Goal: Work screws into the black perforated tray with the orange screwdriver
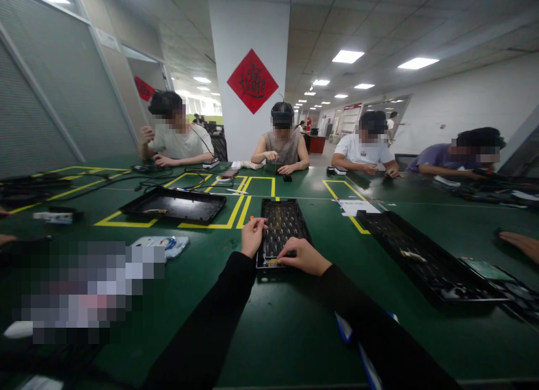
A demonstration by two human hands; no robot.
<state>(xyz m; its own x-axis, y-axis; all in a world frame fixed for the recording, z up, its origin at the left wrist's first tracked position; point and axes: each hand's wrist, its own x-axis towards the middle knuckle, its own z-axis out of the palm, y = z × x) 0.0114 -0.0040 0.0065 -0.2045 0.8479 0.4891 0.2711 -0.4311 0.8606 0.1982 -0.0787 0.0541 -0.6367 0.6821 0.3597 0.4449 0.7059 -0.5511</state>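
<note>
A black plastic casing (301,224) lies lengthwise in front of me, with rows of small shiny parts inside. My left hand (252,237) is at its left edge, thumb and fingers pinched together; what they hold, if anything, is too small to make out. A small orange piece (251,218) shows just behind those fingers. My right hand (305,255) reaches over the near right corner. Its fingertips are closed down at a small yellowish piece (273,262) at the casing's near end, and whether they grip it is hidden.
Another black casing (189,209) lies at the left, a long one (425,261) at the right. A white-and-blue packet (168,245) lies left of my arms. Blue-edged items (344,328) are partly under my right sleeve. Cables (37,188) spread far left. Several people sit across the green table (269,317).
</note>
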